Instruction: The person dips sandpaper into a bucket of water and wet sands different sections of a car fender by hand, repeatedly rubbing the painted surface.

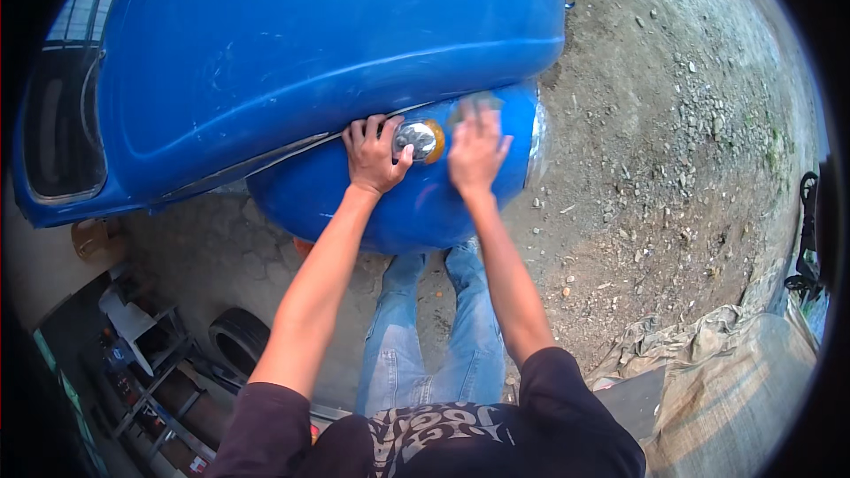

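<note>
flat palm works the blue curve

fingers close together, a motion-blurred right hand (476,156) lies over a dull green pad (458,112) on a smooth blue, rounded car fender (363,223); whether it grips the pad or only presses it, one cannot tell. the left hand (373,159), fingers spread and bent, holds nothing and rests beside a clear, oval lamp with an orange end (414,139), thumb at its rim. the step in hand appears to be rubbing down the fender, which bulges below a domed blue body panel (336,26). the next move seems to call for even pressure around the lamp, short of the silvery strip (537,137) at the fender's edge. beyond lies grey-brown, stony ground (646,212).
</note>
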A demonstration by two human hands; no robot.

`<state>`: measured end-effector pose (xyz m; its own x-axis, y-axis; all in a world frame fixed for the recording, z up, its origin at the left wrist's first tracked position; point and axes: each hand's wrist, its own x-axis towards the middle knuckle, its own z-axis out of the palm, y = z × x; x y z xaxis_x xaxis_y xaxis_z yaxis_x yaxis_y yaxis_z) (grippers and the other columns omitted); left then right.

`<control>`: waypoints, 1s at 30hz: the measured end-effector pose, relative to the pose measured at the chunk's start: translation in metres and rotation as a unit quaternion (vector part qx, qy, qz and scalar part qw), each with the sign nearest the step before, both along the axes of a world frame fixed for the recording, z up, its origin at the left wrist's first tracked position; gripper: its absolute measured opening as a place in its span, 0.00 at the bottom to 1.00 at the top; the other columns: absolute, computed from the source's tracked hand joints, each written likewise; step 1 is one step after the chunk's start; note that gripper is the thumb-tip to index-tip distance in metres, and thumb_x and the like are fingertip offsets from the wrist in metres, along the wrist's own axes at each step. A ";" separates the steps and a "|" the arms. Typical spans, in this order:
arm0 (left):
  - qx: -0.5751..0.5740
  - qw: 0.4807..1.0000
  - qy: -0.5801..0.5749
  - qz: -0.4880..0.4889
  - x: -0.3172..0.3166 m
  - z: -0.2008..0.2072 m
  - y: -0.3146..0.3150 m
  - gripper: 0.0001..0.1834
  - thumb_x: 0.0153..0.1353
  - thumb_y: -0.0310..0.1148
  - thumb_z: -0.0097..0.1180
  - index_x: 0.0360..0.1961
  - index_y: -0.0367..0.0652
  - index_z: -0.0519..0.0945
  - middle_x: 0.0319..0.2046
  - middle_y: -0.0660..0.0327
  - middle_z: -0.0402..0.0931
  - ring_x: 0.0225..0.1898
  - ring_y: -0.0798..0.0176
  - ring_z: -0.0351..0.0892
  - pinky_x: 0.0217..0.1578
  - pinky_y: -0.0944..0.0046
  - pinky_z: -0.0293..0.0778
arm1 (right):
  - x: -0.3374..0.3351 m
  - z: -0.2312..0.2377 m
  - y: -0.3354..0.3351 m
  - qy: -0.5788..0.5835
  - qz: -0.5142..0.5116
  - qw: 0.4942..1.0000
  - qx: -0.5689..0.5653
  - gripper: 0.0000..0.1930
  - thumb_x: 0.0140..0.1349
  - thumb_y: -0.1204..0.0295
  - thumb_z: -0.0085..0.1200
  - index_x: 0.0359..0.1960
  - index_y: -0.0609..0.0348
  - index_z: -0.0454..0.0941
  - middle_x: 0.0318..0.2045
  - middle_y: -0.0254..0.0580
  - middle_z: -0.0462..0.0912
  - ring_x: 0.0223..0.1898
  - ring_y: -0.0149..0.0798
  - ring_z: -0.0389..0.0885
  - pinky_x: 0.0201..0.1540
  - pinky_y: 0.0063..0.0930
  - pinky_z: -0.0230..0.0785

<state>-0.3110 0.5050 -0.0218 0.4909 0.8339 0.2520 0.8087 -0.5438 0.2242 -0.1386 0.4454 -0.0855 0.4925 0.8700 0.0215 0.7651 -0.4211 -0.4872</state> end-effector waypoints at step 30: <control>0.003 1.000 -0.012 0.000 -0.008 -0.007 -0.009 0.43 0.45 0.75 0.56 0.45 0.45 0.81 0.43 0.54 0.72 0.47 0.49 0.69 0.50 0.45 0.63 | 0.061 -0.043 -0.031 0.128 -0.105 0.985 0.049 0.23 0.69 0.53 0.42 0.64 0.31 0.75 0.70 0.31 0.67 0.74 0.45 0.56 0.74 0.56 0.35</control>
<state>-0.3190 0.4956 -0.0293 0.4842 0.8325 0.2692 0.8035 -0.5449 0.2400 -0.0776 0.4147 -0.1287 0.6608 0.7490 -0.0487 0.5132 -0.4982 -0.6988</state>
